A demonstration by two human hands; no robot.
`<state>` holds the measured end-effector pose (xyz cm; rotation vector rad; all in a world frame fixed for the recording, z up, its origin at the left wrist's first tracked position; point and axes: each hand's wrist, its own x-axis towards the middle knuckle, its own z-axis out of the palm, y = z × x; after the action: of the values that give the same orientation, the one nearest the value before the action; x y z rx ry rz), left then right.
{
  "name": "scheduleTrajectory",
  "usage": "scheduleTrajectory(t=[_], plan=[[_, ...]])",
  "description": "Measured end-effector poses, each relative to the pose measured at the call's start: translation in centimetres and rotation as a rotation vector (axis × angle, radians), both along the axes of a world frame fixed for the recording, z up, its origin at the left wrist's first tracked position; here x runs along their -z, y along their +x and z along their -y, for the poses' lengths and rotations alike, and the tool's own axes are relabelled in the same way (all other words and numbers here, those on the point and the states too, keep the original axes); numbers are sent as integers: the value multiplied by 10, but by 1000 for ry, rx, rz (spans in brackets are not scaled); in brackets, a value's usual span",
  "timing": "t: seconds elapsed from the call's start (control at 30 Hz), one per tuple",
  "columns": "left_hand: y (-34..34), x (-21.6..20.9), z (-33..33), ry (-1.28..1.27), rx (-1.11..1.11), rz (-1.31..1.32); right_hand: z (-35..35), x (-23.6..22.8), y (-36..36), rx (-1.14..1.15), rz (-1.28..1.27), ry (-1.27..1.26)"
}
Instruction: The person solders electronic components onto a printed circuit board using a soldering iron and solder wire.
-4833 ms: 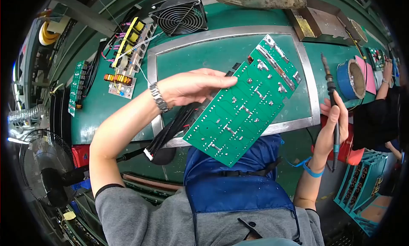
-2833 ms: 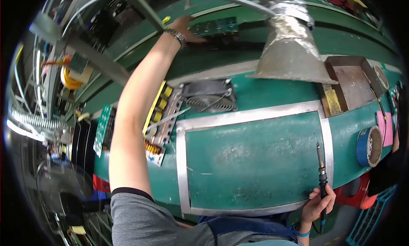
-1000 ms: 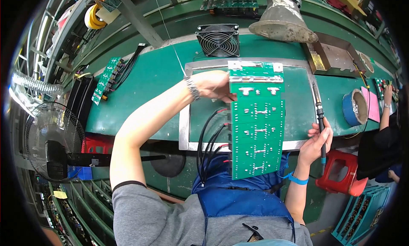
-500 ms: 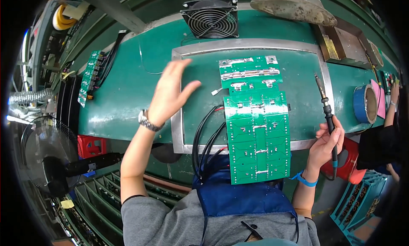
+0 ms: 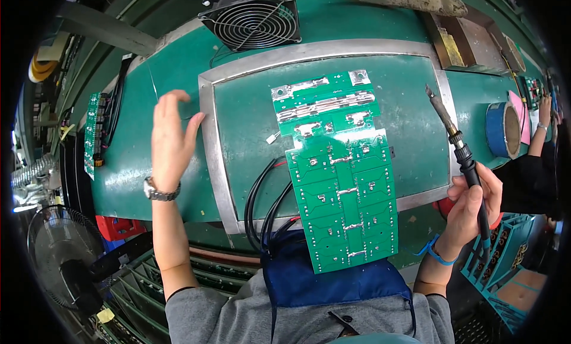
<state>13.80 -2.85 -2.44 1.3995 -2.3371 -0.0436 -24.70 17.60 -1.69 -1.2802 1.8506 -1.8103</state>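
My right hand (image 5: pixel 473 204) is wrapped round the handle of a soldering iron (image 5: pixel 466 159), whose tip points up and away from me. My left hand (image 5: pixel 171 138) hovers above the green bench to the left of the metal frame, fingers and thumb apart, holding nothing. Between my hands lies a long green circuit board (image 5: pixel 345 201) with silvery solder patches and strips; its near end overhangs the bench edge above my lap. Thick black cables (image 5: pixel 262 207) come out from under its left side. A small white connector (image 5: pixel 272 138) sticks out beside it.
A black fan (image 5: pixel 256 25) stands at the back behind the metal frame (image 5: pixel 211 147). Another board (image 5: pixel 93 133) with cables lies at the far left. At right are a metal tray (image 5: pixel 476 46), a blue tape roll (image 5: pixel 502 130) and another person's hand (image 5: pixel 544 110).
My left hand has moved left, away from the board. The soldering iron stays in my right hand. The whole view has shifted and turned slightly.
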Motion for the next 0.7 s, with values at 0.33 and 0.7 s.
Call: scheduleTrajectory(t=[0.33,0.7], plan=[[23,6,4,103,3,19,5,2,-3,-43,-80,3],[-48,-27,-27,526,127,-594,-1,3,-8,25,-41,-15]])
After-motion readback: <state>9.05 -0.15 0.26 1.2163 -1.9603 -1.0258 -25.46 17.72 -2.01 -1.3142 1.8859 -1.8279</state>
